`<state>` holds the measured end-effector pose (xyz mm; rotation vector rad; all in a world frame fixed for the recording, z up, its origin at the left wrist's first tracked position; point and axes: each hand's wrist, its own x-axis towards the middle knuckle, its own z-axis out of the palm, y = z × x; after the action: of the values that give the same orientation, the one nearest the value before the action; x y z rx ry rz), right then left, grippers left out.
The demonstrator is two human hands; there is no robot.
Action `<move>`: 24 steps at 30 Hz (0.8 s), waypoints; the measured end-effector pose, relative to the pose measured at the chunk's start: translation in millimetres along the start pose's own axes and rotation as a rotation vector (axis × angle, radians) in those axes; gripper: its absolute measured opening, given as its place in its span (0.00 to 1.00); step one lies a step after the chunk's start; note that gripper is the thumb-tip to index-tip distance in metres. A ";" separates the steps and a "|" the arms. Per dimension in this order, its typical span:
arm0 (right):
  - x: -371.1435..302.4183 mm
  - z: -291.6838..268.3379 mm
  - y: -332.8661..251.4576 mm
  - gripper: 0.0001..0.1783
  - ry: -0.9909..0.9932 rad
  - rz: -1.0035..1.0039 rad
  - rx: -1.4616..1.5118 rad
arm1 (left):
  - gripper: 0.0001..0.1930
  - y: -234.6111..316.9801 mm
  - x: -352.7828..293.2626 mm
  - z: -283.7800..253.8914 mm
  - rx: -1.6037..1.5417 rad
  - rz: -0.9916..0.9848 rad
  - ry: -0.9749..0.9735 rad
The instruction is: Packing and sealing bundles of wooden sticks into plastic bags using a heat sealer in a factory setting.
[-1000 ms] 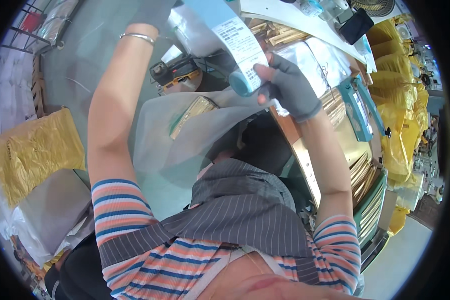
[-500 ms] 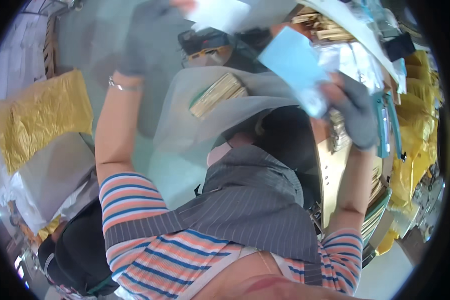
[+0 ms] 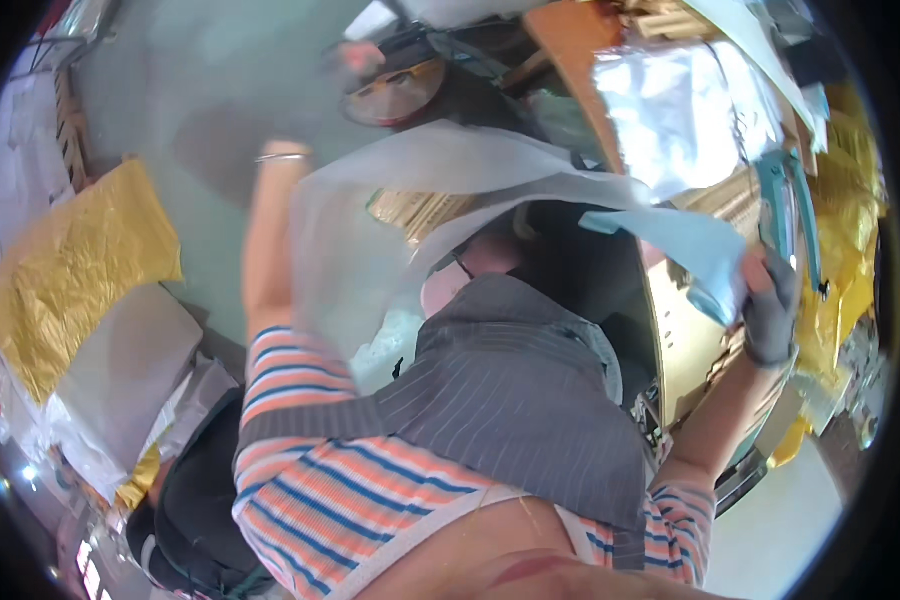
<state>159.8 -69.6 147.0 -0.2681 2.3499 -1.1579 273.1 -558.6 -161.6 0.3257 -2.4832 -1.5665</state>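
Note:
In my right hand (image 3: 770,310), gloved in grey with bare fingertips, a thin light blue sheet (image 3: 690,250) is pinched at one end. The sheet bends and stretches left over the bench edge. My left hand (image 3: 358,60) reaches far forward, smeared by motion; its reddish fingertips show, but its grey glove blends into the floor. Whether it holds anything is unclear. Between my arms spreads a translucent whitish plastic sheet or bag (image 3: 450,155). A bundle of tan strips (image 3: 425,212) shows within its folds, below my left hand's reach.
On the right bench lie a shiny clear plastic packet (image 3: 670,115), tan stacks and a teal-framed object (image 3: 778,205). Yellow plastic (image 3: 835,300) lies beyond. To my left are a yellow bag (image 3: 80,270) and white sacks (image 3: 120,370). A dark, round-based object (image 3: 395,90) stands ahead.
My right hand has moved right and nearer, and the light blue sheet has swung down and now bends. My left hand has come somewhat nearer. The translucent plastic has shifted and billowed.

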 end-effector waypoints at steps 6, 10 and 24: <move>52.5 71.5 -81.2 0.11 -0.454 -0.474 -0.194 | 0.10 312.4 1.7 9.1 -0.267 0.238 -0.195; 65.0 69.0 -105.6 0.10 -0.410 -0.686 -0.377 | 0.09 334.0 8.2 23.6 0.170 0.576 -0.376; 216.9 37.2 -81.2 0.24 0.609 -0.803 -0.335 | 0.08 357.9 15.4 44.1 -0.115 0.169 0.001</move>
<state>-9.7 -228.6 115.7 -1.2141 3.0989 -1.2927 216.0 -375.1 143.9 0.0960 -2.3387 -1.6287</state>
